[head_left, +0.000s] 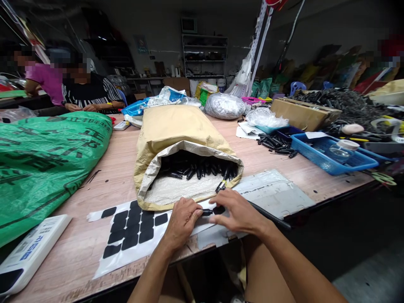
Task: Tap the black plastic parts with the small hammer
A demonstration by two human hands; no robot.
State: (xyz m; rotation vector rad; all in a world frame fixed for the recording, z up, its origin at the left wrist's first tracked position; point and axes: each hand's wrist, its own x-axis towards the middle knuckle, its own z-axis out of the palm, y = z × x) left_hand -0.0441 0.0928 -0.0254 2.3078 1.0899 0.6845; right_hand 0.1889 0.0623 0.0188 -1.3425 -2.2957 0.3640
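My left hand (183, 219) pinches a slim black cylindrical piece (206, 212) with a narrower end, pointing right. Facing it, my right hand (237, 211) has thumb and fingers apart. A black patch (218, 209) shows between those fingertips; whether they touch it is unclear. Beneath and left of my hands lies a white backing sheet (126, 257) with several black rounded-square stickers (130, 240). Just beyond, an open tan sack (186, 122) shows many black cylindrical parts (198, 170) inside. A dark piece with a yellowish band (222, 185) rests at its mouth, close to my right fingers.
A green woven sack (59, 155) and a white box-like device (34, 252) occupy the left. Under my right forearm passes a black rod (271, 216) over a grey board (277, 189). Blue baskets (334, 168) and loose black parts (277, 145) are rightward. Two people sit back left.
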